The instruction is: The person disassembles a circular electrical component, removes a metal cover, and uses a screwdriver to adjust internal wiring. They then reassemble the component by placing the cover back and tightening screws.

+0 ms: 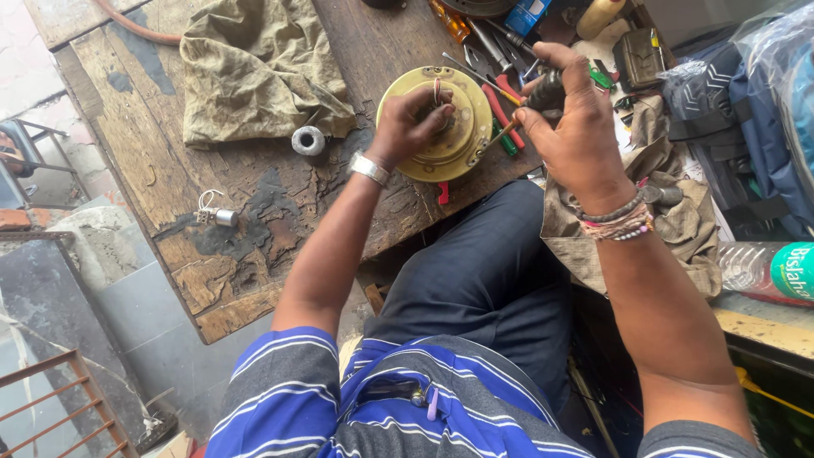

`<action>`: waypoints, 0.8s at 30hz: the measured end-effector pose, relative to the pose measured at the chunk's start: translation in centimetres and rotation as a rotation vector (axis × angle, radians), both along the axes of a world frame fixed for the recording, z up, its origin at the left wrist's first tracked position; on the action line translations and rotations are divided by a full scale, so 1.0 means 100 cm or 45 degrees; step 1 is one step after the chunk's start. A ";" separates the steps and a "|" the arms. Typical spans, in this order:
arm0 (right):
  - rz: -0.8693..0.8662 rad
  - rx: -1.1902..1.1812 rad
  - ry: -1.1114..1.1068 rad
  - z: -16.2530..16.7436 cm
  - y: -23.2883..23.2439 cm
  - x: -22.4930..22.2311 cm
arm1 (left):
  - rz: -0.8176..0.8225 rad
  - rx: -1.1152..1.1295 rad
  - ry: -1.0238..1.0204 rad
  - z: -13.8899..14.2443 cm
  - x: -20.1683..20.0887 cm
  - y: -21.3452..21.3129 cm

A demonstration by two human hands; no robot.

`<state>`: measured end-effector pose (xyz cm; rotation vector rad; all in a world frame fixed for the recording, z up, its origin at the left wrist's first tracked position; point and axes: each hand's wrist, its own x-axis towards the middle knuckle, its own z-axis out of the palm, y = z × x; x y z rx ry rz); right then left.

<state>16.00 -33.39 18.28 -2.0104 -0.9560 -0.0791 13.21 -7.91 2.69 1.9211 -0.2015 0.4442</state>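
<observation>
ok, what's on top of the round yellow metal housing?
The left hand rests on the round yellow metal housing, fingers at its raised centre hub. Thin wires rise there. The hub's middle is covered by the fingers.

A scarred wooden workbench (254,212) stands over grey floor (144,314) in daylight.

A small repair workshop: a scarred wooden tabletop (246,212), a heap of screwdrivers and pliers (492,51), and oily rags (254,68).
</observation>
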 end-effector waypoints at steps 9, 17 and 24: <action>-0.054 0.217 -0.250 -0.019 0.019 0.037 | 0.062 0.077 0.272 0.012 -0.012 -0.011; -0.097 0.210 -0.179 -0.032 0.041 0.060 | 0.141 0.149 -0.107 0.000 -0.013 -0.013; -0.134 0.178 -0.394 -0.038 0.051 0.070 | 0.191 0.214 -0.167 -0.001 -0.011 -0.014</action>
